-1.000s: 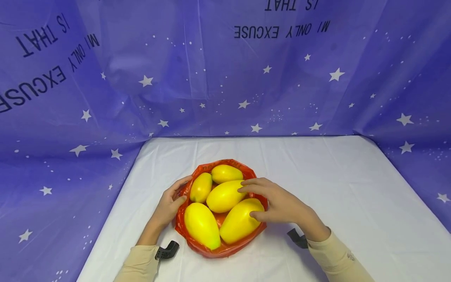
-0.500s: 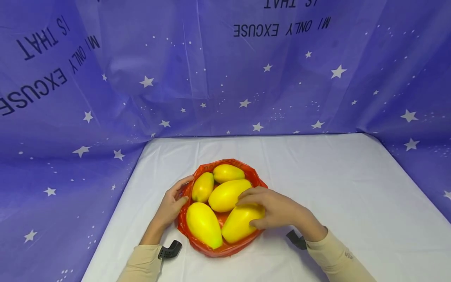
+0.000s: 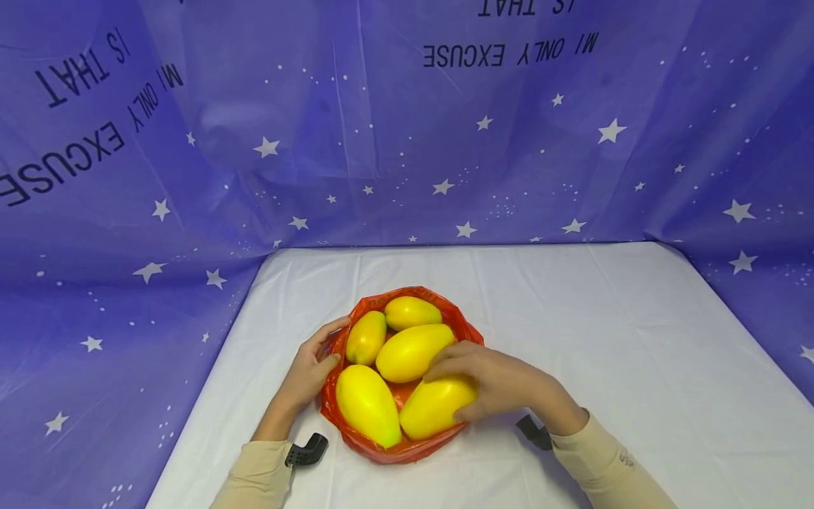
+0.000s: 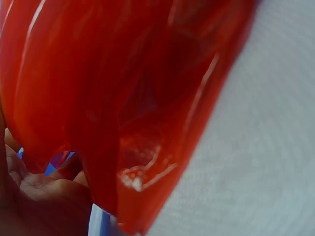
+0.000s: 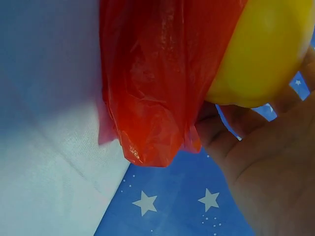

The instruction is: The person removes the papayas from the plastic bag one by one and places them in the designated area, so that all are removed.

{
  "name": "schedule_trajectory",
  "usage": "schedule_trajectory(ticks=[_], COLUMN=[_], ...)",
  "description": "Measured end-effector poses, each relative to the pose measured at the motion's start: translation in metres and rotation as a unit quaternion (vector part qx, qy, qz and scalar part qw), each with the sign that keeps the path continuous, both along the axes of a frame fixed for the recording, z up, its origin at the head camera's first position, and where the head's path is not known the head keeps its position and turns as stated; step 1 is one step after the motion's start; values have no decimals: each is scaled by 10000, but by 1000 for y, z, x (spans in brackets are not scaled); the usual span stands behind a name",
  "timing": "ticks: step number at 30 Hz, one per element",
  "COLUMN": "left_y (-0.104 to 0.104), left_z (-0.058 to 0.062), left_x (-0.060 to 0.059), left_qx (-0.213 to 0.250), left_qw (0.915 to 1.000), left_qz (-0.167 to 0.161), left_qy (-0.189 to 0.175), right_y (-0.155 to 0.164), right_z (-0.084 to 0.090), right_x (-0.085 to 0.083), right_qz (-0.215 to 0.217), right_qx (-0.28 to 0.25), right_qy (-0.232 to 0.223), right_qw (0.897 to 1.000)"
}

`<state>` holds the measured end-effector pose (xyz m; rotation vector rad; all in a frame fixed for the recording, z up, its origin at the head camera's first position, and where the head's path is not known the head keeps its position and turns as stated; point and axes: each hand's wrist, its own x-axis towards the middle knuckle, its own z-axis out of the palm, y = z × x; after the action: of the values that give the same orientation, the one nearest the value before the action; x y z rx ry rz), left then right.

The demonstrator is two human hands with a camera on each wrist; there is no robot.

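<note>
A red plastic bag (image 3: 330, 403) with its mouth rolled wide sits on the table in the head view, several yellow mangoes inside. My left hand (image 3: 309, 367) holds the bag's left rim, thumb at the edge and fingers round the outer side. In the left wrist view, red film hides most of those fingers. My right hand (image 3: 499, 382) grips the lower-right mango (image 3: 429, 410), fingers over its top and thumb low on its near side. Beside it lie the lower-left mango (image 3: 365, 406) and the middle mango (image 3: 410, 353). The right wrist view shows the gripped mango (image 5: 261, 54) bulging past the bag.
A white cloth (image 3: 572, 304) covers the table. Purple star-printed sheeting (image 3: 407, 141) rises behind it and at both sides. Black wrist mounts (image 3: 308, 450) sit by each sleeve. Two smaller mangoes lie toward the bag's far side, one of them the back mango (image 3: 413, 313).
My right hand has come down and nearer from over the middle mango, and its fingers have closed round the lower-right mango. My left hand keeps its place on the bag.
</note>
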<state>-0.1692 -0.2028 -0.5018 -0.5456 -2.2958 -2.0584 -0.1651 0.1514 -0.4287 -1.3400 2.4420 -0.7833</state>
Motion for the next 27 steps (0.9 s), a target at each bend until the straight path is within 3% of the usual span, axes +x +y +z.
schedule_trajectory(ticks=[6,21,27], left_y=[-1,1,6], left_z=[-1,-1,19], left_x=[0,2,8], left_qx=[-13,15,-121], left_qw=[10000,10000,9999], left_qz=[1,-25,-2], left_qy=[42,-6,-38], right_y=[-2,0,7], right_z=[-2,6,16], right_x=[0,6,4], right_qz=[185,46,-88], right_qx=[6,-46,-429], right_qy=[105,369,571], right_qw=[9998,9993,9974])
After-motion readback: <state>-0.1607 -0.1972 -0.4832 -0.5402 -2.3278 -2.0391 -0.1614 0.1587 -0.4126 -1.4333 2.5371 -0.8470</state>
